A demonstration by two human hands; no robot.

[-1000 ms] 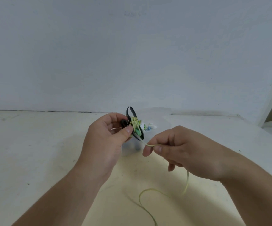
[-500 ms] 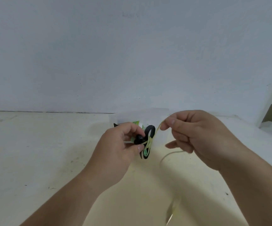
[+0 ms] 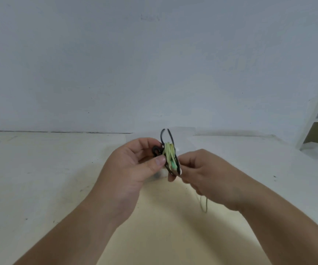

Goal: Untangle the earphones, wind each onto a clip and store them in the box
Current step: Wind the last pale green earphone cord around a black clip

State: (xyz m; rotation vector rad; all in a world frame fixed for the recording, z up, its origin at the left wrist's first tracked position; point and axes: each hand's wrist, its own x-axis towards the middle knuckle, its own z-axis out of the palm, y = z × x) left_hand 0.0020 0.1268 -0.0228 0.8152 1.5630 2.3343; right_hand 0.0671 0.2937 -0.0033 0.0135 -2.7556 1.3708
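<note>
My left hand [image 3: 133, 169] pinches a black clip [image 3: 165, 138] between thumb and fingers, held up above the table. A pale yellow-green earphone cord [image 3: 169, 151] is wound in several turns round the clip's middle, with a green piece showing low in the bundle. My right hand [image 3: 209, 175] sits just right of the clip, fingers curled on the cord. A short loose tail of cord [image 3: 204, 204] hangs below that hand. A translucent box [image 3: 183, 138] stands behind the hands, mostly hidden by them.
The pale table [image 3: 39, 169] runs back to a white wall [image 3: 154, 64]. A white shelf upright [image 3: 314, 115] stands at the right edge, and something white lies at its foot.
My right hand has come down from above the clip to its lower right, laying another turn of cord. The left hand has turned the clip upright. The hanging cord is much shorter.
</note>
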